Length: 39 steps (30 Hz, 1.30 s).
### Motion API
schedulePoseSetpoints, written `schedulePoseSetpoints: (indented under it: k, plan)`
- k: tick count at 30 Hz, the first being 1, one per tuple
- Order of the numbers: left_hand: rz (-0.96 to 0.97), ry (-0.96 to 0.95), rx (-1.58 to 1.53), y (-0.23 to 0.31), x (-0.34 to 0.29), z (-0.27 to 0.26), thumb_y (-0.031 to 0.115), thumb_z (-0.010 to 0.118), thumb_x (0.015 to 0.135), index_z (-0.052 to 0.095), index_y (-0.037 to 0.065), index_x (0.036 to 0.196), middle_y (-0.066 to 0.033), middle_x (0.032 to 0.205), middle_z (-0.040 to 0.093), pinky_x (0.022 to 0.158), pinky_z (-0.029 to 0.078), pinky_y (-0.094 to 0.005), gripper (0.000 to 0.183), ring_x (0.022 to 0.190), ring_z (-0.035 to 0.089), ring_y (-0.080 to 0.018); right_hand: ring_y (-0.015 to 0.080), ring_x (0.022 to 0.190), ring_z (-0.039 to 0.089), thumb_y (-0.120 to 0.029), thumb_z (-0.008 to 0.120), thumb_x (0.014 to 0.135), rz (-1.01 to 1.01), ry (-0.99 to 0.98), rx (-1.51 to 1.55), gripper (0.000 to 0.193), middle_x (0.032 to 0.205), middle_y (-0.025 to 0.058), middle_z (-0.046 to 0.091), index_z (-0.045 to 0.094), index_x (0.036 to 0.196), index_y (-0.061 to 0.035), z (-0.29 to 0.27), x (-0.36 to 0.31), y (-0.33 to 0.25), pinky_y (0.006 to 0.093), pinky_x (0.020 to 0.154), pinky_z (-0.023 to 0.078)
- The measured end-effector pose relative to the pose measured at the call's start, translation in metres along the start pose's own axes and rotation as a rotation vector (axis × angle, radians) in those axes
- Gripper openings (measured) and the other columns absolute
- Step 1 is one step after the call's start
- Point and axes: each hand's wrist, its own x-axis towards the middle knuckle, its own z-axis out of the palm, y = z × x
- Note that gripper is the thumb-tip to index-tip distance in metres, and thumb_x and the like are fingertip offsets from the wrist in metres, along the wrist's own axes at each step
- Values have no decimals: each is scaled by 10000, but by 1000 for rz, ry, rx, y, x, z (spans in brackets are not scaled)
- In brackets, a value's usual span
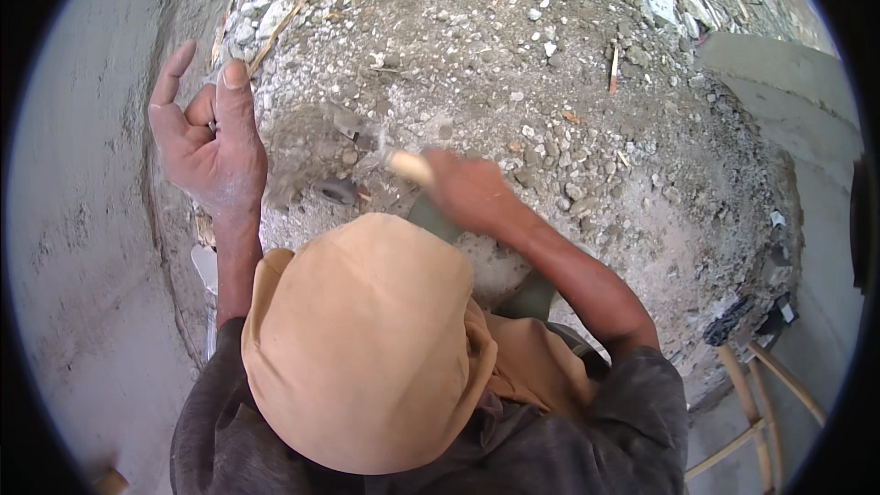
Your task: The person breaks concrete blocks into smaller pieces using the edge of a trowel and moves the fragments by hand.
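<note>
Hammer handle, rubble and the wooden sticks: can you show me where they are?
Hammer handle (409,166), head view: its pale wooden end above the right hand.
Rubble (550,82), head view: grey stones mid-pile.
Wooden sticks (765,394), head view: an upright stick, lower right.

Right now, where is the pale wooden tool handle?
In the head view the pale wooden tool handle sits just left of centre, gripped in the right hand over the grey rubble, its blurred head end pointing toward the raised left hand.

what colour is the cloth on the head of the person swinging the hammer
Tan-orange head cloth, plain with no pattern; the head view shows it.
</note>
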Motion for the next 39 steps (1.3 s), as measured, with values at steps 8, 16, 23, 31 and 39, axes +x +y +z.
schedulePoseSetpoints:
  k: [8, 16, 23, 31, 39]
  plan:
    - [-431, -245, 102, -32, -11, 21, 158, 634, 900, 547, 9, 1178, 81, 568, 451, 484, 230, -185, 327, 524, 326, 8, 377, 867, 639, -263, 448, 915, 430, 172, 12, 369, 976, 237, 637, 488, 1166, 4, 19, 3, 56, 486, 729, 490]
    - [-337, -285, 69, -22, -5, 36, 129, 611, 913, 562, 21, 1166, 84, 577, 443, 496, 220, -185, 279, 526, 315, 8, 376, 873, 625, -220, 515, 891, 248, 350, 77, 419, 1019, 207, 614, 440, 1277, -75, -25, -12, 37, 481, 754, 485]
    - [-451, -339, -105, -51, -26, 38, 136, 600, 917, 566, 22, 1132, 78, 569, 443, 465, 193, -204, 246, 503, 299, 6, 220, 683, 662, -190, 543, 920, 816, 1136, -240, 426, 875, 176, 662, 468, 1305, -24, -182, -84, 204, 338, 512, 546]
    - [-459, -514, -62, -54, -34, 50, 128, 595, 918, 545, 24, 1159, 59, 576, 492, 497, 276, -195, 268, 526, 386, -1, 254, 628, 637, -141, 488, 931, 322, 660, -105, 493, 835, 181, 638, 367, 1397, -37, -141, -57, 101, 354, 504, 530]
    - [-477, -612, -57, -65, -48, 56, 140, 589, 930, 540, 26, 1158, 64, 584, 511, 471, 294, -179, 260, 513, 423, 0, 250, 787, 649, -155, 563, 858, 707, 1041, 244, 606, 992, 224, 643, 365, 1421, -50, -151, -70, 182, 409, 687, 548]
